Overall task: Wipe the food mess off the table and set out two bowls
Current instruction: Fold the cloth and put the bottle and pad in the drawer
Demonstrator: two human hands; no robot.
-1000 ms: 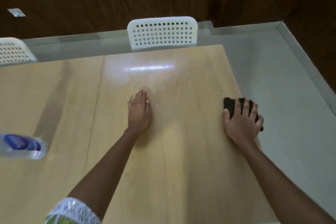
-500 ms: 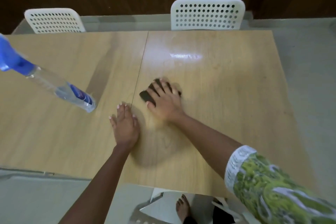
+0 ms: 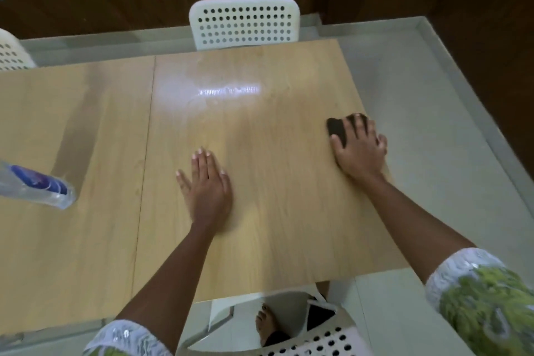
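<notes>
My right hand [image 3: 359, 147] presses flat on a dark cloth [image 3: 336, 128] near the right edge of the light wooden table [image 3: 274, 225]; most of the cloth is hidden under the fingers. Near the table's middle, my left hand [image 3: 206, 182] lies flat on the surface, palm down, fingers slightly apart, holding nothing. A damp sheen [image 3: 228, 91] shows on the far part of the table. No bowls and no food bits are in view.
A clear spray bottle with a blue label [image 3: 37, 186] stands at the left edge. A white perforated chair [image 3: 244, 22] is at the far side, another [image 3: 11, 52] at far left, and one [image 3: 303, 338] by my feet. Grey floor lies to the right.
My right hand has swept the cloth from the table's middle, beside the left hand, out to the right edge. The left hand stays flat on the table.
</notes>
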